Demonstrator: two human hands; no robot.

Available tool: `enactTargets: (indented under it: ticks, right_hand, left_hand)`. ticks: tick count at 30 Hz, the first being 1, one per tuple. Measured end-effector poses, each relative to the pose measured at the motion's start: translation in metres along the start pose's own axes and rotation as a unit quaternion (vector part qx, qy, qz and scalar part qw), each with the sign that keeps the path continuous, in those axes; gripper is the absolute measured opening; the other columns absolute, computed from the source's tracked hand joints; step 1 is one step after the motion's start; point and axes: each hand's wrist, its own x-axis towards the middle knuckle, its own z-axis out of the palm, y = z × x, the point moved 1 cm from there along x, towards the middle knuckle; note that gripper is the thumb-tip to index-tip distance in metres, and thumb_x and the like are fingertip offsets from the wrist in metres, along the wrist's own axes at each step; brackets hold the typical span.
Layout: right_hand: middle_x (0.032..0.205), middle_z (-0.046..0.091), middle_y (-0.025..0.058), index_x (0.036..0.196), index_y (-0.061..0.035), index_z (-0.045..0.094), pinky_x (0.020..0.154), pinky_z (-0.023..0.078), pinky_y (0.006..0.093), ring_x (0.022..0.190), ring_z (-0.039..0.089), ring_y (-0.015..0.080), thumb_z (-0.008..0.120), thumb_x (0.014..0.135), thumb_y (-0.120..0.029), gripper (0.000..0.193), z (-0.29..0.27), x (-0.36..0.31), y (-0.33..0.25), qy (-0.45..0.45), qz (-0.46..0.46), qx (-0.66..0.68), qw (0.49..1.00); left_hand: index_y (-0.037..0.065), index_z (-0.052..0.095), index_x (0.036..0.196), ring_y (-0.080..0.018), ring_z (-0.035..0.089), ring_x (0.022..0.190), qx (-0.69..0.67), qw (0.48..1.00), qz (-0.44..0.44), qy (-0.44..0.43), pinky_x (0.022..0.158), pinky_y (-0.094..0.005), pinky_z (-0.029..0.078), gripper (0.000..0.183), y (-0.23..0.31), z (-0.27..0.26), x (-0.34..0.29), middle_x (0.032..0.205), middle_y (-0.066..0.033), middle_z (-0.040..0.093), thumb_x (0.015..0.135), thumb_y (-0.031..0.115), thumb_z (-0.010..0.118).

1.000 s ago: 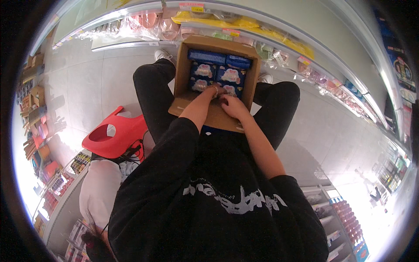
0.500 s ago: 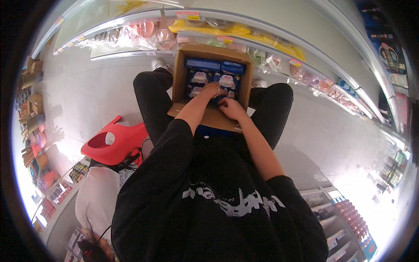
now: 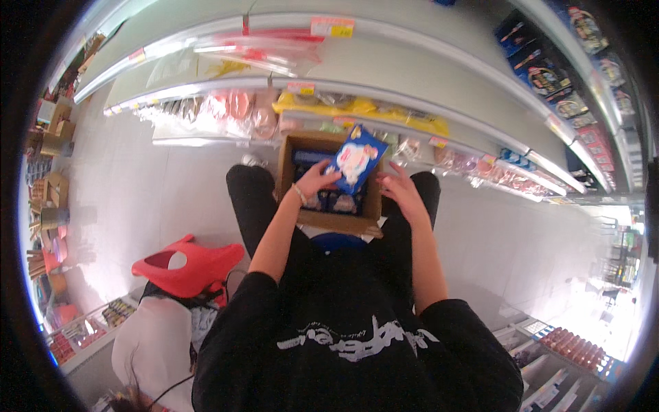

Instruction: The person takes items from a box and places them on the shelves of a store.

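A blue packet (image 3: 356,160) with a white cloud-like print is held above the cardboard box (image 3: 336,222), tilted. My left hand (image 3: 314,182) grips the packet's lower left edge between thumb and fingers. On the packet's other side, my right hand (image 3: 401,191) is open over the box's right rim, fingers apart and holding nothing. The box stands open between my knees. More blue packs (image 3: 344,203) with similar prints lie inside it, partly hidden by the raised packet and my left hand.
Long shelves (image 3: 412,58) with wrapped goods run across the front and curve down the right. A red plastic stool (image 3: 206,269) is at my left, beside a person in white clothing (image 3: 152,340). Racks of goods (image 3: 570,350) stand behind on the right.
My left hand has lifted a blue packet out of the box. My right hand has drawn out to the box's right side and opened. The view has tilted up toward the shelves.
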Motion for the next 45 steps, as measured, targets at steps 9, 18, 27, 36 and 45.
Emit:
enactTargets:
  ticks: [9, 18, 27, 36, 45]
  right_hand:
    - [0.104, 0.057, 0.0120, 0.116, 0.0017, 0.044, 0.078, 0.047, 0.0313, 0.091, 0.057, 0.0190, 0.078, 0.062, -0.014, 0.065, 0.029, 0.032, -0.047, 0.110, -0.178, -0.216, 0.954]
    - [0.112, 0.050, 0.0117, 0.121, -0.0021, 0.038, 0.088, 0.039, 0.0325, 0.102, 0.049, 0.0207, 0.077, 0.062, -0.010, 0.071, 0.043, -0.068, -0.382, 0.299, -0.664, -0.229, 0.646]
    - [0.116, 0.047, 0.0164, 0.119, -0.0056, 0.040, 0.082, 0.043, 0.0392, 0.103, 0.049, 0.0357, 0.072, 0.067, -0.015, 0.062, 0.007, 0.012, -0.502, 0.284, -0.606, -0.541, 0.509]
    - [0.108, 0.053, 0.0215, 0.118, 0.0022, 0.043, 0.087, 0.040, 0.0407, 0.104, 0.047, 0.0366, 0.074, 0.064, -0.036, 0.072, -0.035, 0.109, -0.545, 0.441, -0.535, -0.406, 0.595]
    - [0.111, 0.054, 0.0225, 0.118, 0.0012, 0.043, 0.085, 0.043, 0.0374, 0.102, 0.053, 0.0361, 0.067, 0.071, -0.036, 0.064, -0.079, 0.166, -0.570, 0.500, -0.415, -0.391, 0.651]
  left_hand:
    - [0.001, 0.036, 0.119, -0.0190, 0.054, 0.094, 0.074, 0.983, 0.136, -0.100, 0.079, -0.0329, 0.046, 0.069, -0.050, 0.004, 0.003, 0.105, -0.0118, 0.055, 0.067, 0.023, 0.076]
    - [0.003, 0.040, 0.124, -0.0300, 0.053, 0.100, 0.532, 0.841, -0.075, -0.072, 0.085, -0.0395, 0.044, 0.059, -0.090, -0.021, 0.011, 0.112, -0.0163, 0.054, 0.079, 0.036, 0.061]
    - [0.002, 0.046, 0.120, -0.0291, 0.055, 0.096, 0.514, 0.853, -0.062, -0.066, 0.082, -0.0386, 0.047, 0.053, -0.085, -0.022, 0.019, 0.108, -0.0177, 0.056, 0.081, 0.035, 0.059]
    - [0.004, 0.048, 0.118, -0.0284, 0.055, 0.096, 0.511, 0.848, -0.104, -0.094, 0.082, -0.0386, 0.046, 0.053, -0.084, -0.024, 0.019, 0.110, -0.0147, 0.056, 0.081, 0.040, 0.057]
    - [0.010, 0.050, 0.118, -0.0309, 0.048, 0.110, 0.529, 0.830, -0.146, -0.097, 0.092, -0.0382, 0.038, 0.053, -0.103, -0.026, 0.039, 0.117, -0.0164, 0.052, 0.078, 0.045, 0.055]
